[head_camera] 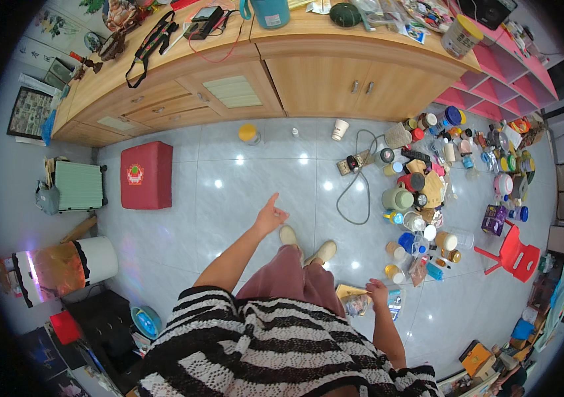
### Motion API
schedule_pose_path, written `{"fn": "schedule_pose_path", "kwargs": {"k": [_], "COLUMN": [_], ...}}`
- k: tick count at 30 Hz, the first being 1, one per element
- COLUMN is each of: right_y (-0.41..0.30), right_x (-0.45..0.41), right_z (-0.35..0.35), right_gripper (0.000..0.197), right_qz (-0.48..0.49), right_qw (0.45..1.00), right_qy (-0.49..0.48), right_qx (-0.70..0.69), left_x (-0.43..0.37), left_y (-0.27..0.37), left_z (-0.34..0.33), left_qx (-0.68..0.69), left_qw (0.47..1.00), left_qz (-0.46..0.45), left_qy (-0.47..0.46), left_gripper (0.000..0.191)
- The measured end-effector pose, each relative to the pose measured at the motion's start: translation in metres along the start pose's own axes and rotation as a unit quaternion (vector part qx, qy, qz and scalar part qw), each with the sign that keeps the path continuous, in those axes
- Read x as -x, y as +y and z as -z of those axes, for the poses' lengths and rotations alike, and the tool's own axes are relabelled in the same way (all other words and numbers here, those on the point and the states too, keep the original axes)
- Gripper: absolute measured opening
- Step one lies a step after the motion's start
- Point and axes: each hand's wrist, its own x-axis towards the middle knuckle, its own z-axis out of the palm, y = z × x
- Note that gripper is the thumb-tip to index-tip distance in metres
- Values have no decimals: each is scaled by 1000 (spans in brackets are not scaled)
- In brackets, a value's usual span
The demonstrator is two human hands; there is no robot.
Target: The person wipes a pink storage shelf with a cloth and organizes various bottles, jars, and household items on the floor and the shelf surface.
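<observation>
My left hand [268, 217] is held out over the grey tiled floor [257, 183], its index finger stretched forward and the other fingers loosely bent. Nothing shows in it. At my right side, my right hand [377, 293] hangs with bent fingers near a yellow packet [350, 290] and a clear plastic bag [356, 305]. Whether it touches the packet cannot be told. Ahead on the floor are a yellow-lidded jar [249, 133], a small white bottle [295, 132] and a paper cup [340, 129]. A power strip [355, 163] with a grey cable lies right of them.
Many jars, bottles and a thermos jug [398, 198] crowd the floor at right, with a red chair [515, 254] beyond. A red stool [146, 175] stands left, near a green suitcase [79, 185]. A long wooden cabinet [312, 84] spans the front, beside pink shelving [505, 82].
</observation>
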Motion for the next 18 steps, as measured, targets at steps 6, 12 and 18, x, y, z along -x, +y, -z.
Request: {"fn": "schedule_pose_path", "kwargs": {"k": [6,12,18], "right_y": [-40,-34,-37], "right_x": [80,107,124], "right_z": [37,19,-49], "right_gripper": [28,27,27], "right_qz": [-149,-159,-100], "right_qw": [972,951,942], "right_qy": [125,190,189], "right_qx": [-129,-183,-259], "left_x": [-80,-86,-55], "left_y": [20,49,47], "left_z": [70,82,40], "left_qx": [-110,-139,-38], "left_qw": [979,980,995], "left_qz": [50,24,69], "left_qy": [163,142,59], "left_gripper": [106,97,77]}}
